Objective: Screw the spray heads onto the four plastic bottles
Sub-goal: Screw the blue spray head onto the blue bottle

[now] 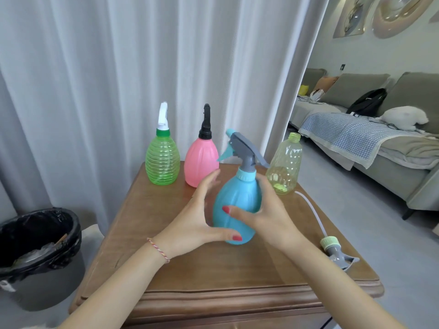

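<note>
A blue bottle [237, 198] with a grey and blue spray head [244, 150] on its neck stands tilted mid-table. My right hand [268, 217] wraps its right side. My left hand [202, 217] is at its left side, thumb against the base, fingers spread. Behind stand a green ribbed bottle [162, 160] with a white head and a pink bottle [200, 160] with a black head. A clear yellow bottle [286, 165] stands at the back right with an open neck. A loose spray head [335, 250] with a pale green collar and a white tube lies near the right edge.
The wooden table [213, 276] is small, with edges close on all sides. A bin with a black liner [35, 238] stands on the floor at the left. White curtains hang behind. A grey sofa [380, 138] is at the right.
</note>
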